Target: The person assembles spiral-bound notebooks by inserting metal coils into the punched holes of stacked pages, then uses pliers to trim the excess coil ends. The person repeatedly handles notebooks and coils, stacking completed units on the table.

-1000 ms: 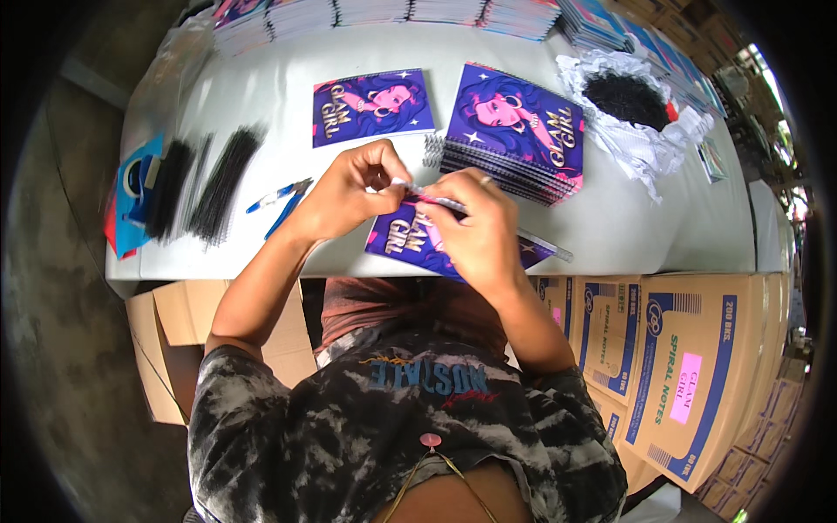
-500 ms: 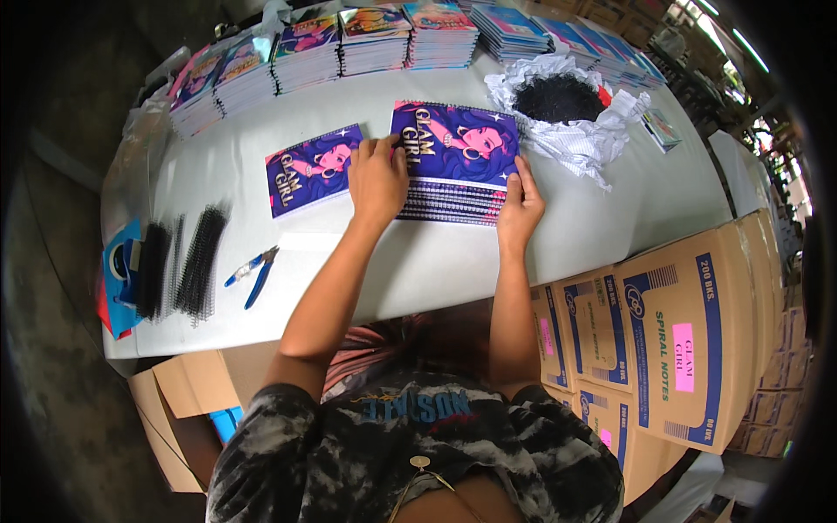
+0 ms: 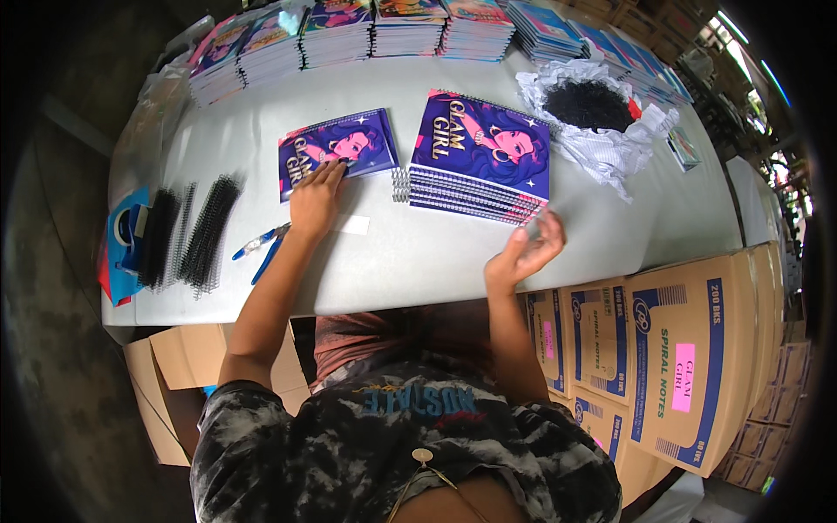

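Observation:
My left hand lies on the lower part of a purple notebook at the left, its fingers stretched over the cover. To the right stands a stack of spiral notebooks with the same purple cover, wire bindings showing along the near side. My right hand hovers just off the stack's near right corner, fingers apart and slightly blurred, holding nothing I can see. Beside my left forearm lie blue-handled pliers, partly covered by the arm. A small white slip rests near my left wrist.
Black spiral coils lie at the left beside a blue tape roll. Stacks of notebooks line the table's far edge. Crumpled white paper holds a black tangle of coil scraps. Cardboard boxes stand at the right.
My left hand has moved from the stack to the notebook at the left. My right hand has let go of the stack and drawn back toward me. The view has shifted slightly.

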Motion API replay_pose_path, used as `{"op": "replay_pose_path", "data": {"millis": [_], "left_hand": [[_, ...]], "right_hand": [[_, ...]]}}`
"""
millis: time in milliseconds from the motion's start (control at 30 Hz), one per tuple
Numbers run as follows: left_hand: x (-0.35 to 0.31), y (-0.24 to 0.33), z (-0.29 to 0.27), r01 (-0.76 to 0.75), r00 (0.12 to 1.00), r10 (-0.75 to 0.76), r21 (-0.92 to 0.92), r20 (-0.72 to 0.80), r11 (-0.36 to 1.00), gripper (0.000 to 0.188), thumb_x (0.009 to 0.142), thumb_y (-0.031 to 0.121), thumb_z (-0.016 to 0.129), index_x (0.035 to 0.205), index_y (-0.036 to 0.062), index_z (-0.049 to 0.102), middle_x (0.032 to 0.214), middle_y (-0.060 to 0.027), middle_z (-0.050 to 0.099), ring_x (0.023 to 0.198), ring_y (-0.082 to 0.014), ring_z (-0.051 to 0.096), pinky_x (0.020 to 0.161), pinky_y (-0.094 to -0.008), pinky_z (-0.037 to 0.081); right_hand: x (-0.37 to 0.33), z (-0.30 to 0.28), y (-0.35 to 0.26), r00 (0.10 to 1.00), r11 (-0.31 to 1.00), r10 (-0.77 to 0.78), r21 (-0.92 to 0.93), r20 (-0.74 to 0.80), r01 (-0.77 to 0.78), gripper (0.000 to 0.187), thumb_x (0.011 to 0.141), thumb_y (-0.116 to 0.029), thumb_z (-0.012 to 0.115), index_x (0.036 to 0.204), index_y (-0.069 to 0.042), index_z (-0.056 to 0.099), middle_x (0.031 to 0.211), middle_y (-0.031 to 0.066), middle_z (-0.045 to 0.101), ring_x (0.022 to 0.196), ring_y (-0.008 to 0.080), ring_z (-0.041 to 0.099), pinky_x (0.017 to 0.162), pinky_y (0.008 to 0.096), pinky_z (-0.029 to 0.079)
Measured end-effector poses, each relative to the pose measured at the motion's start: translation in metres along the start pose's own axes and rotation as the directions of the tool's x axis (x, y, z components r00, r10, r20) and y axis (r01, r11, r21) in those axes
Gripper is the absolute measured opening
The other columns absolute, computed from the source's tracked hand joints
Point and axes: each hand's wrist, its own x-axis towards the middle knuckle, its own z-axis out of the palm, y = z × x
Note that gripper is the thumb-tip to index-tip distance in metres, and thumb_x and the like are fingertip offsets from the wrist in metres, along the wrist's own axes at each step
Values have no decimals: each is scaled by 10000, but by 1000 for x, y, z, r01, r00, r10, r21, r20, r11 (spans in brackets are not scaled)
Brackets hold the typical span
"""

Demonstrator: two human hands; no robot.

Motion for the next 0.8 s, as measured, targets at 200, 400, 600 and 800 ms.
{"op": "replay_pose_path", "data": {"millis": [200, 400, 600, 800], "left_hand": [[7, 27, -88, 366, 775, -632, -837, 31, 408, 277, 953, 243, 438, 887, 7, 568, 674, 21, 500, 602, -48, 422, 553, -214, 373], [-46, 83, -147, 72, 786, -601, -987, 144, -143, 339, 859, 52, 513, 1174, 3, 395, 986, -67, 529, 900, -154, 521, 804, -292, 417], [-86, 31, -80, 564, 751, -549, -788, 366, 247, 470, 735, -44, 505, 1197, 7, 434, 1150, -128, 496, 1150, -228, 439, 977, -323, 323], [-61, -67, -104, 528, 848, -530, 41, 33, 848, 321, 788, 136, 604, 1093, 64, 535, 997, -144, 576, 918, -321, 550, 788, -393, 437]], "right_hand": [[-34, 39, -70, 232, 58, 582, 245, 779, -968, 545, 848, -252, 605, 1281, -19, 370, 1185, 127, 482, 1105, 226, 480, 951, 354, 373], [-1, 53, -74, 488, 24, 397, 523, 777, -852, 280, 835, -153, 614, 1085, -36, 564, 1049, 76, 602, 940, 175, 567, 871, 350, 419], [-13, 38, -53, 277, 615, 186, 108, 943, -781, 143, 808, -25, 629, 945, 12, 636, 855, 44, 648, 787, 89, 580, 711, 233, 473], [-29, 32, -35, 353, 620, 285, 110, 891, -777, 174, 795, -8, 645, 963, 33, 637, 867, 68, 661, 791, 118, 615, 725, 249, 497]]}}
